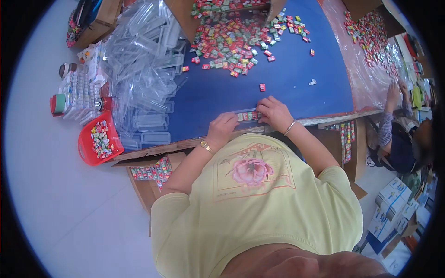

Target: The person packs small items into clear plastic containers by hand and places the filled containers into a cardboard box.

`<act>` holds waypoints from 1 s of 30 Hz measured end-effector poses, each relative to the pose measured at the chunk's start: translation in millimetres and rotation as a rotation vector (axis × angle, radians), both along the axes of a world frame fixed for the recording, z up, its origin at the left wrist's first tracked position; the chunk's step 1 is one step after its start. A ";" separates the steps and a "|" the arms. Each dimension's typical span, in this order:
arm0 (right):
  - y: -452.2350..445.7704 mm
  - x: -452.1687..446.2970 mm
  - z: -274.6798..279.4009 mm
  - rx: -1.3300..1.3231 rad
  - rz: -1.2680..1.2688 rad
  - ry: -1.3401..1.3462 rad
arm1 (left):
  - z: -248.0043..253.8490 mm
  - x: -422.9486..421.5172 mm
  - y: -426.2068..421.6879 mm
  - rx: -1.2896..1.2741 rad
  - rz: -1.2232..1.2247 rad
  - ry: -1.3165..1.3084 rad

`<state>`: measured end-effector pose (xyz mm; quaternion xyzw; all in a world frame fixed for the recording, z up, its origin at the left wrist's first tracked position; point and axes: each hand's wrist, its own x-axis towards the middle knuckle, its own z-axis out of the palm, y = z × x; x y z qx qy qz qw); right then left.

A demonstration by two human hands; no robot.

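Note:
Close to the table's front edge lies a narrow clear plastic tray (240, 112) with a short row of small red and green boxes (247, 116) in it. My left hand (223, 127) grips the tray's left end, fingers closed around it. At the right end, my right hand (274, 114) has its fingers bent down over the tray and the last boxes; the fingertips are partly hidden. One loose red box (263, 87) lies on the blue tabletop (306, 99) just beyond my right hand.
A heap of small boxes (227, 41) spills from a cardboard box (181, 16). Clear trays (143, 60) pile up at left, beside a red basket (85, 150) of small pieces. Filled cartons (153, 171) sit below the table edge. Another person (403, 139) works at right.

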<state>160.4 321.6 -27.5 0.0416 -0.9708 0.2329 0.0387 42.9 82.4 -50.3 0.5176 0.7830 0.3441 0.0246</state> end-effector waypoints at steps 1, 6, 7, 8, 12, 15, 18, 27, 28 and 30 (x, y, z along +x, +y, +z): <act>-2.3 -2.2 -0.7 -0.004 0.009 0.004 | -0.4 -0.1 -0.1 0.042 0.013 0.058; -1.3 -5.9 1.1 -0.002 -0.016 -0.057 | 3.3 -1.8 -3.3 0.018 0.044 0.117; 2.0 -7.3 -1.0 -0.005 -0.009 -0.052 | 3.7 -4.6 -3.9 0.070 0.054 0.079; 7.7 -8.7 -3.9 -0.040 -0.093 -0.014 | 4.1 -8.3 -3.4 0.125 0.064 0.042; 29.4 -37.1 -10.1 -0.024 -0.317 0.039 | 10.6 -82.1 0.5 -0.032 0.531 0.319; 40.0 -60.1 -20.1 -0.023 -0.321 0.017 | 0.1 -148.3 -8.8 -0.281 0.622 0.367; 37.2 -79.1 -19.8 -0.039 -0.317 -0.063 | -0.4 -166.3 -17.7 -0.390 0.566 0.363; 29.4 -78.9 -16.2 -0.070 -0.325 0.022 | 12.4 -133.9 -22.5 -0.372 0.404 0.188; 26.9 -76.6 -16.0 -0.074 -0.318 0.016 | 5.3 -127.4 -17.9 -0.288 0.351 0.194; 23.9 -74.6 -17.2 -0.079 -0.316 0.009 | -6.7 -116.7 -0.4 -0.058 0.215 0.232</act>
